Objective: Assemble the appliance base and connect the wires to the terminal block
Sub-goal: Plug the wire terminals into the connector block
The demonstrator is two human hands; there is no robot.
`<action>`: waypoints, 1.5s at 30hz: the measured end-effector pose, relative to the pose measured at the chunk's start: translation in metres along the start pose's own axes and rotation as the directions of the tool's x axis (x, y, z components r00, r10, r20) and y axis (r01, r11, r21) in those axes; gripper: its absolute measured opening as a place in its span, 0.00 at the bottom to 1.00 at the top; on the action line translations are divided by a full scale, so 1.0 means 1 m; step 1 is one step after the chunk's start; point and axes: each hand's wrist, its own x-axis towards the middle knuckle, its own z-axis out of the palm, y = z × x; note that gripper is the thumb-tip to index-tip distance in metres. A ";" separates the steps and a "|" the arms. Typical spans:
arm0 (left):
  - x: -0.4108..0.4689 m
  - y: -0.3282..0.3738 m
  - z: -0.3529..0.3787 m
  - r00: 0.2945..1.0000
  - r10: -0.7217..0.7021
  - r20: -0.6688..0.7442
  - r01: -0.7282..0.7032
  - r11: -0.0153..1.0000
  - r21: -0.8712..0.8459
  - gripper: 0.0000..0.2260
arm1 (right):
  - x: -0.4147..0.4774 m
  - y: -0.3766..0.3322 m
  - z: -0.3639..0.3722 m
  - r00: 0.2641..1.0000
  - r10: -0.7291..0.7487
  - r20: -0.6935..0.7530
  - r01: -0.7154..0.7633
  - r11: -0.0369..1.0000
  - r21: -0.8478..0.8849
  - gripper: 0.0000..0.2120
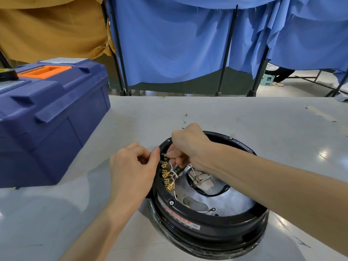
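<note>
The round black appliance base (211, 230) lies upside down on the grey table, its shiny metal inside facing up. A terminal block (166, 173) with several brass connectors sits on its left inner rim, white wires (174, 171) running from it. My left hand (131, 170) grips the rim beside the block from outside, thumb pressed at the block's top end. My right hand (188, 146) reaches over the rim from the right, fingers pinched on a white wire at the top connector. A loose white wire with a ring lug (209, 210) lies inside the base.
A large blue toolbox (47, 117) with an orange handle stands on the table's left. A small bent wire scrap (185, 117) lies beyond the base. Blue and tan curtains on black frames hang behind the table's far edge; a seated person's legs show far right.
</note>
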 end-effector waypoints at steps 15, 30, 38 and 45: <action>-0.001 -0.004 -0.004 1.000 0.025 0.002 -0.025 0.999 0.047 0.19 | -0.010 -0.004 -0.033 0.923 -0.122 0.366 0.235 0.931 -0.281 0.05; -0.001 -0.004 -0.004 1.000 0.027 -0.003 -0.027 0.999 0.038 0.18 | -0.029 0.021 -0.030 0.737 -0.571 0.361 0.657 0.482 -0.580 0.05; 0.000 -0.006 -0.003 0.999 0.042 -0.012 -0.041 0.997 0.068 0.18 | -0.027 0.011 -0.031 0.713 -0.549 0.436 0.685 0.415 -0.599 0.06; 0.000 -0.005 -0.003 0.999 0.037 -0.015 -0.036 0.997 0.066 0.18 | -0.037 0.027 -0.030 0.746 -0.665 0.033 0.524 0.556 -0.645 0.13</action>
